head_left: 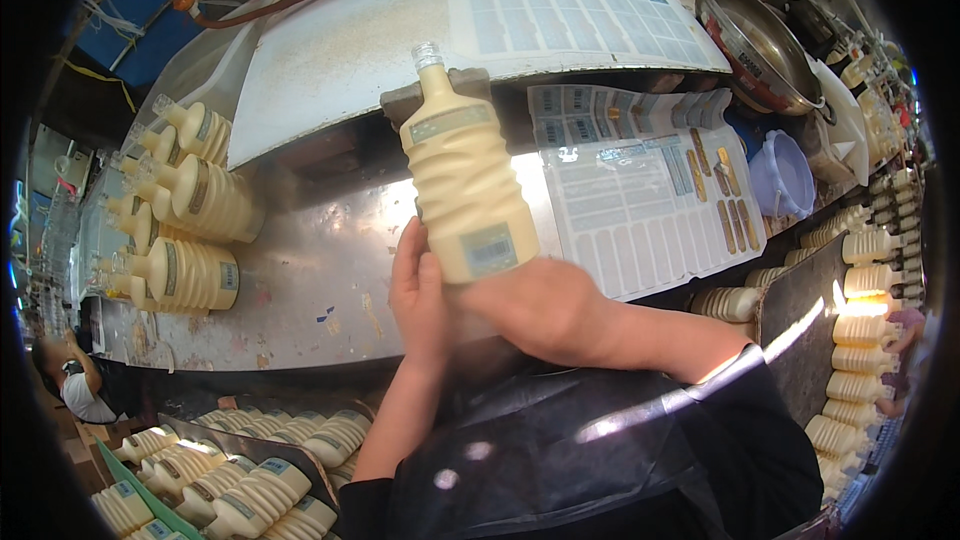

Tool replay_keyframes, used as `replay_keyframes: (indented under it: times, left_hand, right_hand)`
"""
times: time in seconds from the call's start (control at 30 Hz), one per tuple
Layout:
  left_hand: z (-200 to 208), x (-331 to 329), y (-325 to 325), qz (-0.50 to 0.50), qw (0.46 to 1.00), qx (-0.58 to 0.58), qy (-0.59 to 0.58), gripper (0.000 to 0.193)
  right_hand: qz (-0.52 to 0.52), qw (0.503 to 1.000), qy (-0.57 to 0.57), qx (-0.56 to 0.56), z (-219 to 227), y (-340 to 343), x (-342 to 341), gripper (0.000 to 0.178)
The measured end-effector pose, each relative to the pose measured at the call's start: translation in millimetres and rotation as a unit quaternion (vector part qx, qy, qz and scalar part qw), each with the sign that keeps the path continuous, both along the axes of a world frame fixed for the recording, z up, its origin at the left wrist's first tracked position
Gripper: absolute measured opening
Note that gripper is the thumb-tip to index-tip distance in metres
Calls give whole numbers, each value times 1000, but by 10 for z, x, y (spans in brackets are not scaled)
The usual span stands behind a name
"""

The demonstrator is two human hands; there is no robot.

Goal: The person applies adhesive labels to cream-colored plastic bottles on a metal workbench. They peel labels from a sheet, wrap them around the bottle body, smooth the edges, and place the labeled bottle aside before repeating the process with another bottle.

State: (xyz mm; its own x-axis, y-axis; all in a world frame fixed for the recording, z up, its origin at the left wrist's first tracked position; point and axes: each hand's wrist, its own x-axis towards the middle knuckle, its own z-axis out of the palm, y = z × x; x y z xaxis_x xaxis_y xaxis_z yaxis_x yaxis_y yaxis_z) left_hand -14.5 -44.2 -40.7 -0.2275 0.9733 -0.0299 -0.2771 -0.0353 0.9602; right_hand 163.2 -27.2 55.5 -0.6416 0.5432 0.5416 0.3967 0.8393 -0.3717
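Note:
A cream-coloured bottle (470,180) with wavy ribbed sides and a clear neck lies in front of me, neck pointing away. Its shoulder rests on a worn grey block (402,105) at the edge of the white board. One label band crosses the shoulder, and a small label (487,249) sits near the base. My left hand (418,290) is closed against the bottle's lower left side, fingers along it. At the base is my right hand (550,310), smeared by motion; its fingers are turned under and hidden.
Sticker sheets (640,195) lie right of the bottle, with more on the white board (330,60). A lilac bucket (782,178) and a metal pan (765,35) stand at the right. Similar bottles are grouped at left (200,190), lower left and right. Another person (85,380) is far left.

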Motion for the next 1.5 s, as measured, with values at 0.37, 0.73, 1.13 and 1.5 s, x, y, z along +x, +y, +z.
replay_keyframes:
  times: [0.37,0.73,1.13,1.5]
  left_hand:
    - [118,256,152,101,924,72,362,62]
    - [111,39,184,25,999,12,-42,32]
    - [55,-42,86,44,996,10,78,48]
    - [49,148,23,60,911,54,404,72]
  right_hand:
    - [-281,905,184,-263,-327,155,65,36]
    - [0,996,39,84,14,42,-132,13]
    - [-199,978,14,-66,60,71,-50,17]
    - [-326,915,72,-225,-51,97,45,28]
